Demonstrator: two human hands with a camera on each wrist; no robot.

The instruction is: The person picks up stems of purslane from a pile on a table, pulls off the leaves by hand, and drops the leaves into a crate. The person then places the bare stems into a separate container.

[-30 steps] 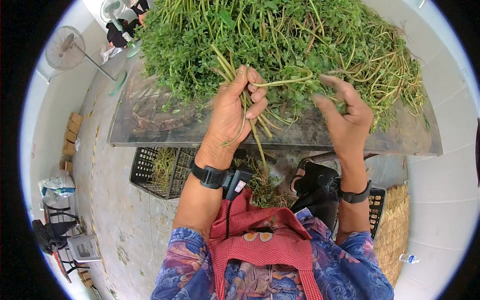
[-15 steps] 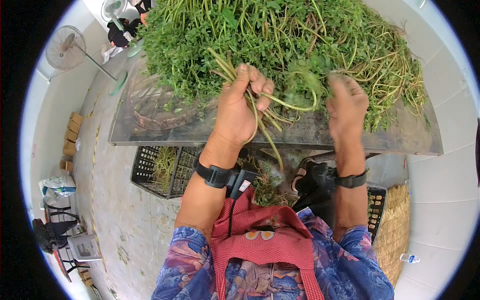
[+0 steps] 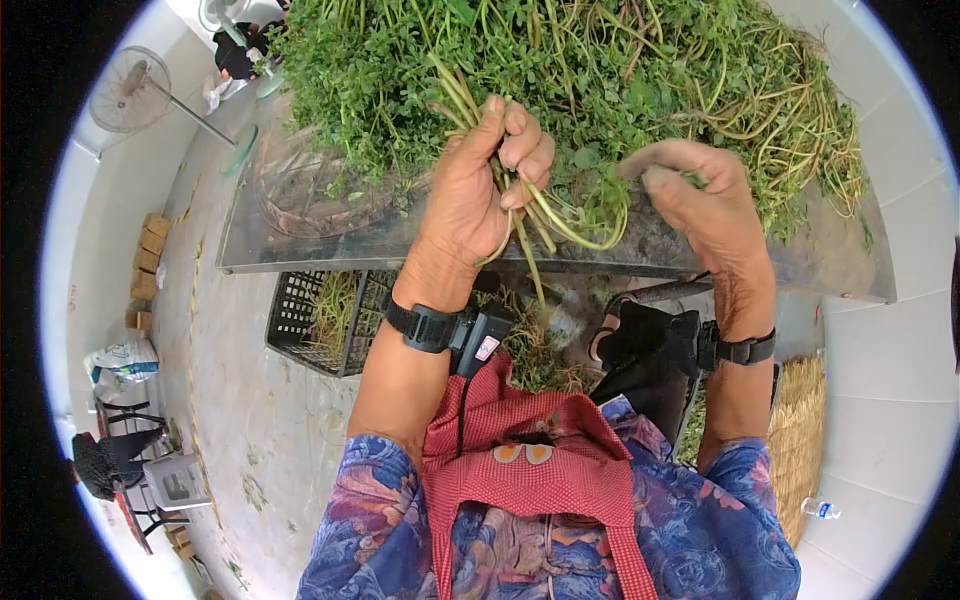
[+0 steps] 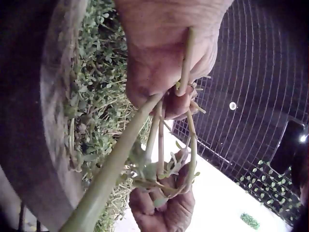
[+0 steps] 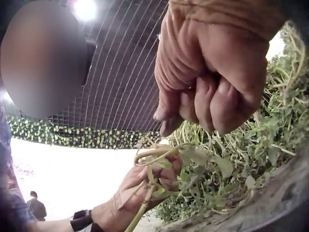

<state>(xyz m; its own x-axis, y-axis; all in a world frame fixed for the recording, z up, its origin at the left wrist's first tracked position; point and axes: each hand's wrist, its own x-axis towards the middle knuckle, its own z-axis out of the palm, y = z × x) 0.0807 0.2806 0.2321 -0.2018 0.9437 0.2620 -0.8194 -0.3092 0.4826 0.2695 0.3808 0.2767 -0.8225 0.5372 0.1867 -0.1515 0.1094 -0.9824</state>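
Note:
In the head view my left hand [image 3: 475, 190] grips a small bunch of thick green plant stems [image 3: 534, 262], cut ends poking out above the thumb. One stem bends right and curls up into a leafy tip [image 3: 605, 195]. My right hand [image 3: 705, 195] is just right of that tip, fingers curled, thumb and index fingertip close together. Seen from the right wrist, the fingertips [image 5: 166, 126] hang slightly above the curled stem [image 5: 159, 153]. The left wrist view has the stems [image 4: 118, 154] running from the left fist, the leafy end overlapping my right hand [image 4: 164, 208].
A large heap of the same leafy greens [image 3: 560, 60] covers the back of the dark table [image 3: 420, 255]. Below its front edge are a black crate [image 3: 310, 320] with stems and trimmings [image 3: 530, 355] on the floor. A straw bundle [image 3: 800, 430] stands at right.
My right hand first moved away from the stem while its fingers curled, then came back left to the leafy tip. My left hand kept its grip on the stems, shifting slightly up and right.

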